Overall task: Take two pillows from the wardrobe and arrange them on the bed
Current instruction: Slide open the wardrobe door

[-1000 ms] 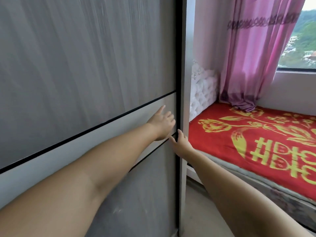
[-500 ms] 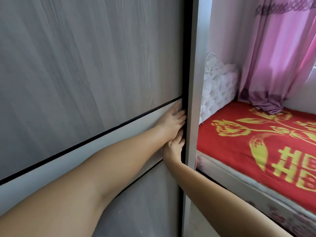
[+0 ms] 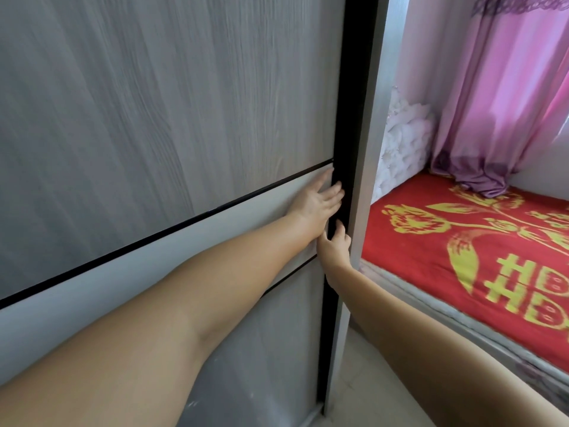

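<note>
The grey wood-grain sliding wardrobe door [image 3: 154,118] fills the left of the view. A narrow dark gap [image 3: 351,103] shows between its right edge and the wardrobe's side frame [image 3: 366,149]. My left hand [image 3: 317,201] lies flat on the door's pale band, fingertips at the edge. Just below it, my right hand [image 3: 335,245] has its fingers hooked into the gap around the door's edge. Nothing inside the wardrobe is visible, and no pillows are in view. The bed [image 3: 462,248], with a red cover patterned in gold, lies to the right.
A white tufted headboard [image 3: 403,143] stands against the wall behind the wardrobe's side. Pink curtains [image 3: 498,103] hang down onto the far end of the bed. A strip of pale floor [image 3: 369,380] runs between wardrobe and bed.
Both hands reached the door's right edge. The door has slid slightly left, so a dark gap has opened beside the frame. The view has moved closer.
</note>
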Motion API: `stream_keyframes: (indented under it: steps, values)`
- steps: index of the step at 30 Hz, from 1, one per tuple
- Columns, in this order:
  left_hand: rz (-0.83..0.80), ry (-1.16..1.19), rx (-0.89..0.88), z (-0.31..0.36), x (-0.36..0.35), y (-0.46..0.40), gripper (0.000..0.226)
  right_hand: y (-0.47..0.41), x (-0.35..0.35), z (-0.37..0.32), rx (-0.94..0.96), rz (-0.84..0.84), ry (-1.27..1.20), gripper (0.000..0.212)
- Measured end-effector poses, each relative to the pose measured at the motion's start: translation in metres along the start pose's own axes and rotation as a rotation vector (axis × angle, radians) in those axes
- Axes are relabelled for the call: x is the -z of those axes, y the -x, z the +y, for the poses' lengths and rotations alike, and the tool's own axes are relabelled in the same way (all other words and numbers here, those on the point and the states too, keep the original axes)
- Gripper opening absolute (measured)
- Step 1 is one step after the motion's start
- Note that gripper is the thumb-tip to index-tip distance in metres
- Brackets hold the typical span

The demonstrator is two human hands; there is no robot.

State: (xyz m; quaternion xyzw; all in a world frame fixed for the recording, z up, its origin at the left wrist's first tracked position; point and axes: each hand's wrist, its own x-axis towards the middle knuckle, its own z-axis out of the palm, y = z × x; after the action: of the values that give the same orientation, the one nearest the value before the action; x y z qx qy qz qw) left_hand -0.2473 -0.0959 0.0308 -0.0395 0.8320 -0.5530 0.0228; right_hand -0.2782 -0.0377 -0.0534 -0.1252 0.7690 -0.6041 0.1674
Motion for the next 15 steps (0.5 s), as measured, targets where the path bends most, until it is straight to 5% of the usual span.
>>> stream_keyframes:
  steps: [15]
  values:
    - [0.034,-0.026,0.059,-0.004,-0.012,0.146,0.071,0.119,-0.051,0.013,0.097,-0.097,0.055,0.057]
